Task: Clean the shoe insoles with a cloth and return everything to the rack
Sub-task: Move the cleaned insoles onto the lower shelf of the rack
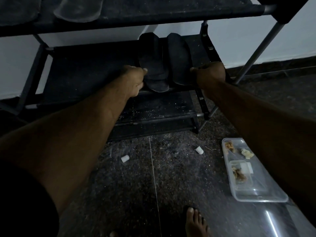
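Note:
Two dark insoles lie side by side on the middle shelf of the black shoe rack (89,69). My left hand (135,79) pinches the left insole (152,62) at its left edge near the heel, thumb on top. My right hand (210,74) is curled at the right edge of the right insole (179,59), with the thumb touching it and the fingers hidden behind the hand. More insoles (78,11) rest on the upper shelf. No cloth shows in either hand.
A clear plastic box (256,194) holding yellowish scraps sits on the dark speckled floor at the right. Two small white caps (124,158) (199,150) lie in front of the rack. My bare foot (196,223) is at the bottom. A dusty lower shelf (159,110) lies below.

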